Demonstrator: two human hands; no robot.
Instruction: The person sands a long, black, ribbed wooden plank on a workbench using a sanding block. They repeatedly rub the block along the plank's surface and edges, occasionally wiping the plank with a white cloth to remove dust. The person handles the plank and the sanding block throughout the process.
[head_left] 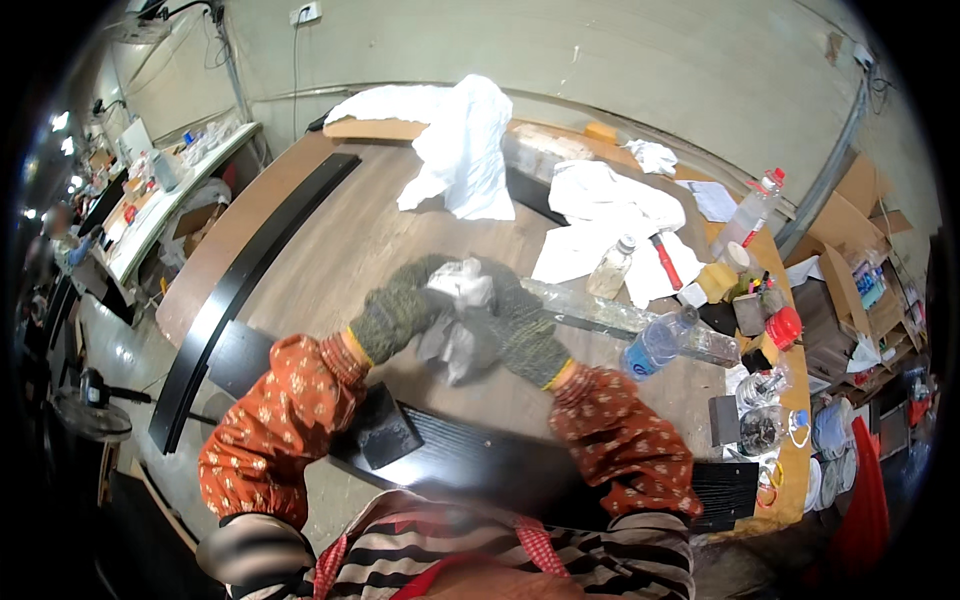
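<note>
A crumpled white and grey cloth (462, 284) is bunched between my two gloved hands above the wood-grain tabletop (310, 270). My left hand (395, 315), in a dark green-grey knit glove, is closed on the cloth's left side. On its right side my right hand (525, 335), in a matching glove, grips it too; motion smears these fingers somewhat. A greyer part of the cloth hangs down between the hands. Patterned orange sleeve covers reach up both forearms. Just beyond the right hand lies a long whitish, stained bar (640, 322).
Long black curved strips lie along the left (265, 260) and near (480, 460) edges, a small black block (388, 428) by the near one. White cloths (465, 150) lie at the back. Plastic bottles (655, 345), a red-handled tool (665, 262) and a red-capped container (783, 327) crowd the right.
</note>
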